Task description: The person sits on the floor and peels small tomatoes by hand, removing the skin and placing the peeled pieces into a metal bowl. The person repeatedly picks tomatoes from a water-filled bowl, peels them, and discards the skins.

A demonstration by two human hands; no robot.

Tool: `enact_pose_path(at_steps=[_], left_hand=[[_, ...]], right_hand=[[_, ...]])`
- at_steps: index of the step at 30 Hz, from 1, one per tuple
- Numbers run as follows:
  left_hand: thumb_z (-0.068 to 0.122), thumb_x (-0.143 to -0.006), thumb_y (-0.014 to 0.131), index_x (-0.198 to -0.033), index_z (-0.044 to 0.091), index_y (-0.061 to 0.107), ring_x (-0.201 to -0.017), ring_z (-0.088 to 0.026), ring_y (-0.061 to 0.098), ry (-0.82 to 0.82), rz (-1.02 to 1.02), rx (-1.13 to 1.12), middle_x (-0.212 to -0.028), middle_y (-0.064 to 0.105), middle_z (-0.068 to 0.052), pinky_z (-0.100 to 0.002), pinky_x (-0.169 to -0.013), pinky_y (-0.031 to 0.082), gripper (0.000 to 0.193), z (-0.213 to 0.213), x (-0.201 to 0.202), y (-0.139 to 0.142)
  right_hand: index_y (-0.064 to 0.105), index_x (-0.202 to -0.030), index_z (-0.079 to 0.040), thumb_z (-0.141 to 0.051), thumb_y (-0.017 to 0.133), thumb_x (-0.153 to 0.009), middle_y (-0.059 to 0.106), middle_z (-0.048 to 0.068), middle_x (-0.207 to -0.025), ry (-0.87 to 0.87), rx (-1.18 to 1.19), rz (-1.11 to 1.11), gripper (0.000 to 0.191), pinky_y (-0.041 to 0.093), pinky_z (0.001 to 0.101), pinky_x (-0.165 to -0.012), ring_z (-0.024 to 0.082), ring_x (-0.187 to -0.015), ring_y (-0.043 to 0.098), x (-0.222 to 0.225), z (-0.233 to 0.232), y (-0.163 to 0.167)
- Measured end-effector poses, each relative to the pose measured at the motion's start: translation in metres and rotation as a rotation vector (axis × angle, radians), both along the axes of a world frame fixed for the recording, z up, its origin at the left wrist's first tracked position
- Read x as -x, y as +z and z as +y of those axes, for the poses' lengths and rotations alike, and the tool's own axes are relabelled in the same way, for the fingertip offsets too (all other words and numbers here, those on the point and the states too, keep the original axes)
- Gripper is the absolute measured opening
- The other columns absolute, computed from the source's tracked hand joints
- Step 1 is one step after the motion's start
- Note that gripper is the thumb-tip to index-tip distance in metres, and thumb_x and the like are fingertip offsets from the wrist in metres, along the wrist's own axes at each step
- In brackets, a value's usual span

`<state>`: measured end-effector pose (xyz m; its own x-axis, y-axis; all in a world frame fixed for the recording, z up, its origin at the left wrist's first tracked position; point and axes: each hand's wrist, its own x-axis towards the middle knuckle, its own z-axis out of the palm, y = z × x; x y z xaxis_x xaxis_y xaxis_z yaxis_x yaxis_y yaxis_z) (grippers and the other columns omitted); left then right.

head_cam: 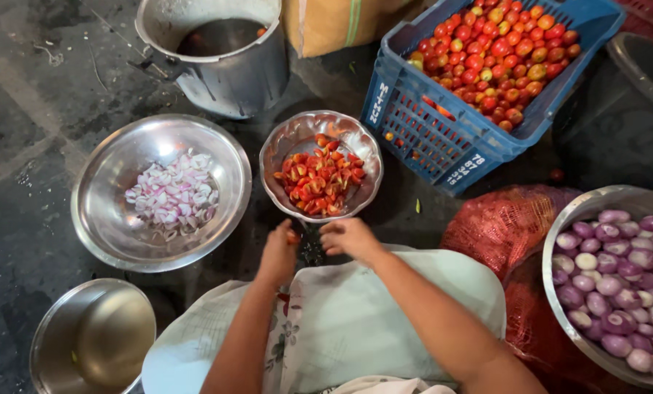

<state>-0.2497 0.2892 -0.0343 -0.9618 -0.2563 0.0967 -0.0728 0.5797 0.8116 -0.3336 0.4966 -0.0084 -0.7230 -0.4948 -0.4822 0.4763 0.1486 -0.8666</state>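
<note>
My left hand (pixel 279 252) pinches a small red tomato piece (pixel 293 238) beside a dark upright blade (pixel 311 244) that stands between my hands. My right hand (pixel 350 237) is curled on the other side of the blade, fingers bent; what it grips is hidden. Just beyond both hands sits a scalloped steel bowl (pixel 279 149) holding cut red tomato pieces (pixel 319 175). A white floral cloth (pixel 355 314) covers my lap under my forearms.
A large steel bowl (pixel 107 219) of sliced shallots (pixel 173 193) lies left. An empty steel bowl (pixel 93 339) is at bottom left, a metal pot (pixel 228 73) behind. A blue crate (pixel 443 138) of small tomatoes (pixel 498 55) stands at back right; a bowl (pixel 560 219) of peeled onions (pixel 622 281) rests on a red mesh sack (pixel 501 226).
</note>
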Motion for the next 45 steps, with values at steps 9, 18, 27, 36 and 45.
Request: enact_pose_path(at_steps=[9, 18, 27, 36, 45], left_hand=[[0.005, -0.075, 0.081, -0.120, 0.007, 0.071, -0.092, -0.021, 0.075, 0.118, -0.193, -0.242, -0.104, 0.074, -0.010, -0.033, -0.084, 0.058, 0.046, 0.017, -0.018, 0.045], [0.003, -0.083, 0.077, -0.111, 0.006, 0.078, -0.082, -0.011, 0.073, 0.238, -0.056, -0.388, -0.096, 0.076, -0.005, -0.027, -0.078, 0.058, 0.029, 0.020, -0.011, 0.061], [0.003, -0.086, 0.079, -0.107, 0.002, 0.079, -0.076, -0.009, 0.068, 0.309, -0.238, -0.943, -0.092, 0.077, -0.004, -0.025, -0.070, 0.055, 0.021, 0.006, 0.011, -0.017], [0.007, -0.082, 0.078, -0.110, 0.003, 0.077, -0.088, -0.023, 0.075, 0.170, 0.077, -0.220, -0.101, 0.078, -0.014, -0.033, -0.080, 0.058, 0.029, -0.033, 0.046, 0.098], [0.014, -0.093, 0.083, -0.165, 0.011, 0.034, -0.162, -0.050, 0.030, -0.188, 0.486, -0.035, -0.169, 0.036, -0.035, -0.055, -0.130, 0.027, 0.088, -0.052, 0.001, 0.286]], right_hand=[[0.072, -0.110, 0.006, 0.002, 0.071, -0.088, 0.075, 0.010, -0.096, 0.038, 0.084, 0.213, 0.022, 0.060, 0.0294, -0.080, 0.016, -0.086, 0.072, -0.011, -0.027, -0.034], [0.075, -0.110, 0.003, 0.005, 0.071, -0.088, 0.076, 0.004, -0.100, 0.045, 0.115, 0.408, 0.022, 0.057, 0.0265, -0.085, 0.011, -0.092, 0.069, -0.004, -0.028, -0.004], [0.076, -0.106, 0.002, -0.002, 0.070, -0.091, 0.073, 0.002, -0.090, 0.004, 0.008, 0.225, 0.016, 0.056, 0.0262, -0.074, 0.011, -0.081, 0.067, 0.013, -0.046, -0.032], [0.078, -0.111, -0.005, -0.002, 0.075, -0.088, 0.076, 0.011, -0.109, -0.165, -0.181, 0.860, 0.024, 0.058, 0.0305, -0.083, 0.020, -0.095, 0.073, 0.046, -0.042, 0.059], [0.064, -0.129, -0.005, -0.008, 0.074, -0.085, 0.063, 0.017, -0.141, -0.104, -0.135, 1.030, 0.044, 0.055, 0.0354, -0.104, 0.032, -0.124, 0.068, 0.028, 0.007, 0.225]])
